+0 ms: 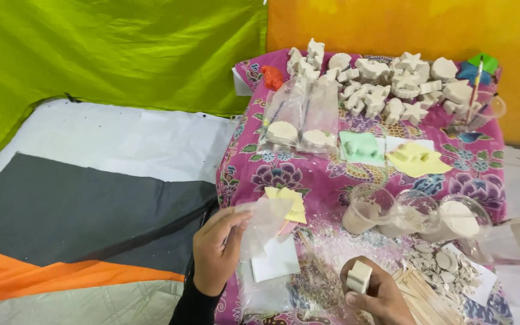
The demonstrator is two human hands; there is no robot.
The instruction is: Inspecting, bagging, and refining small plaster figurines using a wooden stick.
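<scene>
- Left hand (215, 250), lower centre of the frame: fingers pinched together on the upper edge of a clear plastic bag (260, 232), holding it up off the floral cloth (284, 174).
- Right hand (375, 292), bottom edge right of centre: fingers closed around a small white plaster block (359, 277), which stands proud of the fist.
- The two hands are apart, with the bag hanging between them.
- Plastic bag: judged very light, limp and somewhat slippery; it likely crumples under any grip, so the rim or a corner appears the best place to hold it.
- Plaster block: judged stiff, light for its bulk, dusty and brittle at edges and corners; a grip across its flat faces seems safest.
- A white square card (277, 260) lies under the bag; yellow paper pieces (290, 201) lie just above it.
- Three clear plastic cups (413, 213), middle right, hold pale powder or plaster; broken white fragments (443, 268) and wooden sticks (425, 295) lie at lower right.
- A heap of white plaster shapes (386, 84), stars among them, fills the upper right; two bagged plaster pieces (299, 129) lie just below and left of it.
- A green moulded sheet (361, 147) and a yellow moulded sheet (416, 159) lie side by side at centre right.
</scene>
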